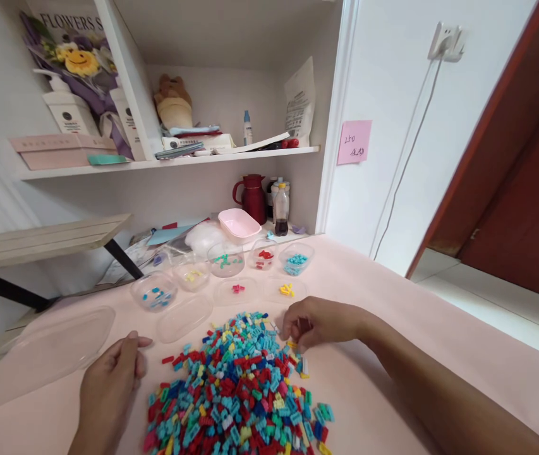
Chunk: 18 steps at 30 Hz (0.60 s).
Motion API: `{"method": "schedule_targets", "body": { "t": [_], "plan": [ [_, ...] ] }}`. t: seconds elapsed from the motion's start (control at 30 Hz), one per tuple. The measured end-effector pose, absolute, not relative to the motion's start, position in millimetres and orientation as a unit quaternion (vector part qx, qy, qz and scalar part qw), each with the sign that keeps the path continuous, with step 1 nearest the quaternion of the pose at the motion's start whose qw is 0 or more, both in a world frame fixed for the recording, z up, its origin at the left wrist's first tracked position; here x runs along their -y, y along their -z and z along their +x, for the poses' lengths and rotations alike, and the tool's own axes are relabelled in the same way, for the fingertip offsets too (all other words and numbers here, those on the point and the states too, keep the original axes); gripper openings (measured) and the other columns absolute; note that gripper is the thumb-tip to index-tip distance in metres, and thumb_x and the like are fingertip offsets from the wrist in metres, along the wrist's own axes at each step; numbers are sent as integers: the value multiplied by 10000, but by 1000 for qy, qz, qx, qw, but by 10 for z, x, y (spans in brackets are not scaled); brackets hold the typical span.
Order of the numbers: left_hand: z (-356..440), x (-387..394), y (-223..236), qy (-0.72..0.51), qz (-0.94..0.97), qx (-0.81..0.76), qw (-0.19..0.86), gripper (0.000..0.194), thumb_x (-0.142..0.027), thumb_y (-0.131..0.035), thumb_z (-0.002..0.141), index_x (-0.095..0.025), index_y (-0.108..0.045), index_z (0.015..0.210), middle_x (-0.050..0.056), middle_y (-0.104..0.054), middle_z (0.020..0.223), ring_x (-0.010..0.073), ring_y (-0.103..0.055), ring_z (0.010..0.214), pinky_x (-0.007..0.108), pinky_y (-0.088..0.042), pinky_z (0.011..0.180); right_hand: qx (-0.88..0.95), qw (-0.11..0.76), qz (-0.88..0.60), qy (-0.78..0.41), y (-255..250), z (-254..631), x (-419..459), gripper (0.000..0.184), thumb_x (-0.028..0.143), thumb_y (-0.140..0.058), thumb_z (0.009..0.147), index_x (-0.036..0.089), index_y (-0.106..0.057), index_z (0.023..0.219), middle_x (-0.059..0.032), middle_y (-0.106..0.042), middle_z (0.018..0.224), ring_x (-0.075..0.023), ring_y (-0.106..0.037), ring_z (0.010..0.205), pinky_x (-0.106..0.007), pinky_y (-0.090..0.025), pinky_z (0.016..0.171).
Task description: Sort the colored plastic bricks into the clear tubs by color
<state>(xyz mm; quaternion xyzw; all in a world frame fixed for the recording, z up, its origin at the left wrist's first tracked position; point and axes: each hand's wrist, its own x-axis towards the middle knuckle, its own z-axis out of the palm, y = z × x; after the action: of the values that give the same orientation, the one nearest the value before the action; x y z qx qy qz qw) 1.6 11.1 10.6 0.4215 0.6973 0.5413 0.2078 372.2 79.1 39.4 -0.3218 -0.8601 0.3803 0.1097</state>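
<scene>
A heap of small coloured plastic bricks [241, 388] lies on the pink table [392, 328] in front of me. My right hand [316, 322] rests at the heap's far right edge, fingers curled and pinched down among the bricks; what they hold is hidden. My left hand [110, 379] lies on the table left of the heap, fingers loosely curled, nothing seen in it. Behind the heap stand clear bowls with sorted bricks: blue [154, 292], yellow [192, 276], green [225, 259], red [263, 254], light blue [296, 259]. Two clear lids hold a few pink [237, 289] and yellow [287, 290] bricks.
An empty clear lid [184, 318] and a large clear tray [46, 354] lie left. A pink tub [239, 224], red jug [253, 197] and bottle [281, 212] stand at the back under a shelf [169, 161]. A wooden bench [42, 240] is at the left, a door [525, 189] at the right.
</scene>
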Motion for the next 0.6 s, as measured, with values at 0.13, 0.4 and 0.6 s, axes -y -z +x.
{"method": "schedule_targets", "body": {
  "t": [0.13, 0.4, 0.6],
  "plan": [
    [-15, -116, -106, -523, 415, -707, 235, 442, -610, -524, 744, -189, -645, 803, -73, -453, 441, 101, -348, 415, 227, -297, 436, 866, 95, -324, -368, -358, 3662, -781, 211, 164, -703, 675, 197, -703, 882, 25, -621, 745, -110, -561, 672, -203, -419, 615],
    [57, -82, -174, -532, 412, -701, 239, 436, -608, -530, 735, -188, -637, 783, -71, -454, 449, 101, -342, 412, 230, -281, 420, 831, 119, -389, -379, -354, 3635, -808, 38, 148, -629, 688, 170, -654, 706, 26, -641, 666, -108, -556, 603, -201, -390, 548],
    [22, -88, -148, -517, 417, -708, 241, 435, -609, -505, 768, -196, -643, 790, -68, -465, 465, 102, -364, 428, 231, -306, 441, 795, 194, -392, -420, -408, 3737, -835, 98, 111, -547, 697, 172, -621, 717, 21, -627, 645, -122, -572, 616, -228, -430, 595]
  ]
}}
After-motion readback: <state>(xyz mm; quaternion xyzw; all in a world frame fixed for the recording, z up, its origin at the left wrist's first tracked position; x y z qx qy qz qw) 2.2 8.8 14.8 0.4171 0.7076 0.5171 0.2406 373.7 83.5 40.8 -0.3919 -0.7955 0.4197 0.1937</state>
